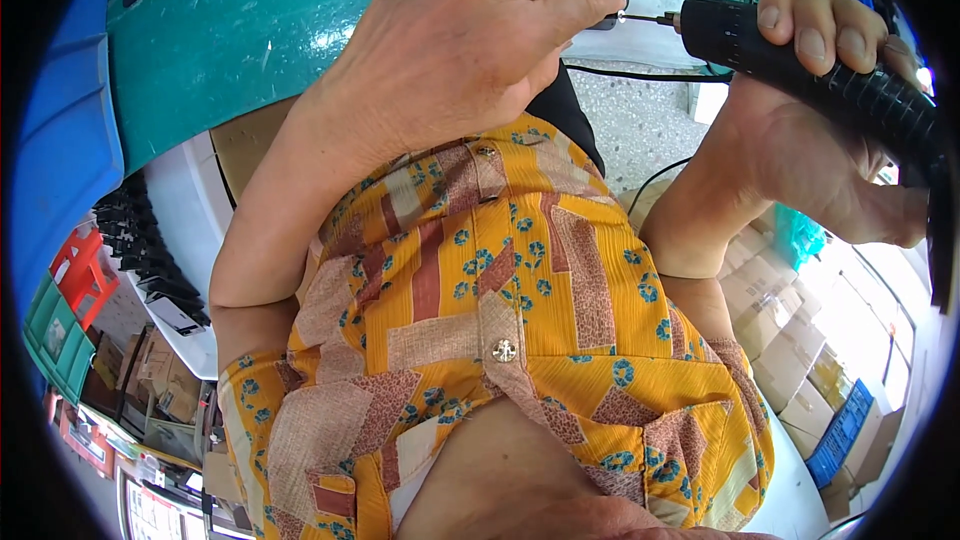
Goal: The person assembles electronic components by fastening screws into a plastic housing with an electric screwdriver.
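My left hand (470, 40) is closed around a small dark part (604, 24) at the top centre; my fingers hide most of it. My right hand (800, 150) grips a black electric screwdriver (740, 40) at the top right. Its thin bit (648, 17) points left and meets the part at my left fingertips. A ribbed black hose (890, 110) runs from the tool's rear toward the right edge. Both hands are held over a teal work surface (230, 50), above my orange patterned shirt (500, 320).
A black cable (640, 73) crosses the speckled floor under the tool. Rows of black parts (150, 260) lie on a white tray at left, beside red (80, 270) and green (55, 335) crates. Stacked cardboard boxes (780, 330) and a blue crate (840, 430) stand at right.
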Action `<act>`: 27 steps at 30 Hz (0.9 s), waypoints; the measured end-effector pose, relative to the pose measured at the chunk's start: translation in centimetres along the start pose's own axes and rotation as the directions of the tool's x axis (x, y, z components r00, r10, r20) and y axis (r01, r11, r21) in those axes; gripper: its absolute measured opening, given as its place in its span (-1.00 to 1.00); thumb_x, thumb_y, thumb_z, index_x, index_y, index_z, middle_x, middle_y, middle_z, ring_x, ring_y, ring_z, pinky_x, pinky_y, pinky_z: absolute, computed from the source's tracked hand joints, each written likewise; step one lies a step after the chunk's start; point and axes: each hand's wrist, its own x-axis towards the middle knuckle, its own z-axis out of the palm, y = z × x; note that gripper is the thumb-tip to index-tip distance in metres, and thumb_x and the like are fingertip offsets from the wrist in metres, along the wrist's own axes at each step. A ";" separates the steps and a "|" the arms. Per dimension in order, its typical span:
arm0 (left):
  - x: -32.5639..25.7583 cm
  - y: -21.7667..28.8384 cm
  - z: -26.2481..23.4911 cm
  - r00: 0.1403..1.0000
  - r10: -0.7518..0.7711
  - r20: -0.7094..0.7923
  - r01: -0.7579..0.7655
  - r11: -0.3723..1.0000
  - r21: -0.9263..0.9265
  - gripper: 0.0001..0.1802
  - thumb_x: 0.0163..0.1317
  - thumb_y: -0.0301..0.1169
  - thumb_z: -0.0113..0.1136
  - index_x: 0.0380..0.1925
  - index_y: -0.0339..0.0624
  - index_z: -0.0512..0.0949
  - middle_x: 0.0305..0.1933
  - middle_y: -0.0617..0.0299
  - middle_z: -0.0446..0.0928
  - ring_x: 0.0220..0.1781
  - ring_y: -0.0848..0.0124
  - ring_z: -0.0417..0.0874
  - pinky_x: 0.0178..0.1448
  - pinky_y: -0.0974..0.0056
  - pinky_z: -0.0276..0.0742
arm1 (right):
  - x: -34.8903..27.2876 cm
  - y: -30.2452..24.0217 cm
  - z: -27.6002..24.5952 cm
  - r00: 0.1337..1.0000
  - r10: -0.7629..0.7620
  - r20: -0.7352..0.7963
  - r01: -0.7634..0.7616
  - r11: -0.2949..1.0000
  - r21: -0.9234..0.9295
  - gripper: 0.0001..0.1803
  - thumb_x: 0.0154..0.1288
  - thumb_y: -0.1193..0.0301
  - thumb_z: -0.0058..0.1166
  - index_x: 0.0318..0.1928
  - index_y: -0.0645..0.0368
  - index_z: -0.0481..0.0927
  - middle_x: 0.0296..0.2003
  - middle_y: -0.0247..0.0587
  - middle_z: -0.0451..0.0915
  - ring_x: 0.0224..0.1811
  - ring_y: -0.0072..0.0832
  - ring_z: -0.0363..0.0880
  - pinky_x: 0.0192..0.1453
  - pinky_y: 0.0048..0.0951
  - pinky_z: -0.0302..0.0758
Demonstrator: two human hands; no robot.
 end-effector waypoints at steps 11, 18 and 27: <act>0.0 0.3 -0.7 0.997 -0.004 0.083 0.000 0.999 0.049 -0.59 -0.02 -0.60 0.37 -0.07 -0.31 0.66 -0.01 0.13 0.60 0.09 0.10 0.54 0.28 -0.13 0.39 | 0.6 0.5 1.1 0.999 -0.001 0.040 0.001 1.000 -0.015 0.10 -0.11 -0.68 0.09 0.12 0.00 0.63 -0.14 -0.30 0.53 -0.23 -0.40 0.48 -0.10 -0.25 0.39; 4.4 2.1 -5.2 0.767 -0.349 0.539 0.475 0.873 -0.110 -0.60 -0.01 -0.66 0.32 -0.07 -0.36 0.62 0.00 0.05 0.57 0.11 0.07 0.52 0.20 -0.07 0.41 | 1.3 1.2 4.3 0.998 0.008 0.058 -0.007 1.000 -0.020 0.11 -0.12 -0.69 0.09 0.13 -0.01 0.63 -0.14 -0.31 0.54 -0.23 -0.40 0.48 -0.10 -0.25 0.39; 3.2 1.5 -4.4 0.907 -0.239 0.345 0.281 0.957 -0.077 -0.57 -0.01 -0.66 0.28 -0.04 -0.36 0.60 0.00 0.05 0.55 0.14 0.05 0.52 0.32 -0.22 0.35 | 2.5 1.8 5.7 0.987 -0.040 0.158 0.055 0.994 -0.094 0.17 -0.17 -0.68 0.12 0.20 0.02 0.57 -0.12 -0.29 0.53 -0.23 -0.38 0.49 -0.10 -0.22 0.44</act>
